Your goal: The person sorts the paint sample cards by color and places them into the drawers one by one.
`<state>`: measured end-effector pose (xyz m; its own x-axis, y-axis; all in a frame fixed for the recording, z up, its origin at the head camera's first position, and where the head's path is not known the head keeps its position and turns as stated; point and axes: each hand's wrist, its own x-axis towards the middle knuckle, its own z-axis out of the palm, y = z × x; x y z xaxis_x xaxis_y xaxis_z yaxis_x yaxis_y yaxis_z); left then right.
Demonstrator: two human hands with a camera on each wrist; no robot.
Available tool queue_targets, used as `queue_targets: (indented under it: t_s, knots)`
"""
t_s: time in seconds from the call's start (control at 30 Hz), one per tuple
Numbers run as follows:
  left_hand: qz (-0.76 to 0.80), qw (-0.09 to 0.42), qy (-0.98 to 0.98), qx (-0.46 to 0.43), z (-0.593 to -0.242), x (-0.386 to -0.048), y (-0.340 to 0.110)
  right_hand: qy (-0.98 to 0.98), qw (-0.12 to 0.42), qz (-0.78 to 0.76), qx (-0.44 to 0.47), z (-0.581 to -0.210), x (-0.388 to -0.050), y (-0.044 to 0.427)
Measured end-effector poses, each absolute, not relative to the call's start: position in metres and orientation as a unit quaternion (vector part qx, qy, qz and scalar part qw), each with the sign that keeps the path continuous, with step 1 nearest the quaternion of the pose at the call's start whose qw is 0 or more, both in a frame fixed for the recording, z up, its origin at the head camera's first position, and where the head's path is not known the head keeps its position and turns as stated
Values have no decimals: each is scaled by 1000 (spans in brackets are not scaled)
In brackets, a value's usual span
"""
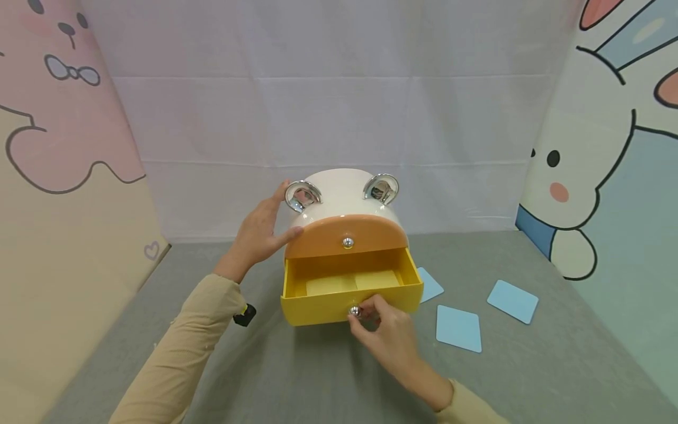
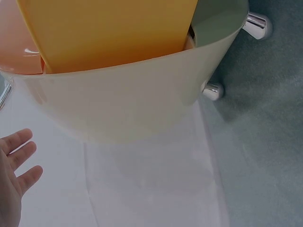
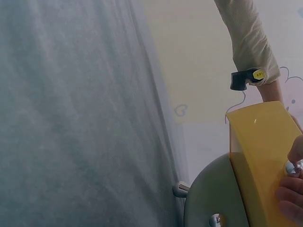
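Observation:
A rounded white drawer box [image 1: 339, 187] with silver ears stands in the middle of the table. Its orange upper drawer [image 1: 318, 238] is closed. The yellow lower drawer [image 1: 312, 310] is pulled out, with two paler yellow rectangles on its floor. Thumb and fingers of my right hand [image 1: 391, 335] pinch the silver knob [image 1: 355, 310] on the yellow drawer's front. At the box's left side is my left hand [image 1: 256, 232], fingers extended and thumb near the orange drawer's edge. In the left wrist view, several fingertips [image 2: 29, 177] show beside the white shell.
Light blue cards lie right of the box: one [image 1: 458, 328] near, another [image 1: 512, 301] farther right, and a third [image 1: 430, 285] partly hidden by the yellow drawer. A grey cloth [image 1: 529, 365] covers the table. White and cartoon-printed sheets [image 1: 339, 118] hang around it.

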<state>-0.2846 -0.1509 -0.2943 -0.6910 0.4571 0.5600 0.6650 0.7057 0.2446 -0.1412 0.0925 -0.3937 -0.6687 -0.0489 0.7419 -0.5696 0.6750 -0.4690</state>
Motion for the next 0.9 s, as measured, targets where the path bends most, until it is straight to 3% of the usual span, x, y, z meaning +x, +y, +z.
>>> queue_targets:
  t_s: [0.9]
  knots:
    - [-224, 247, -888, -319, -294, -283, -151, -833, 381, 348, 201, -392, -194, 90]
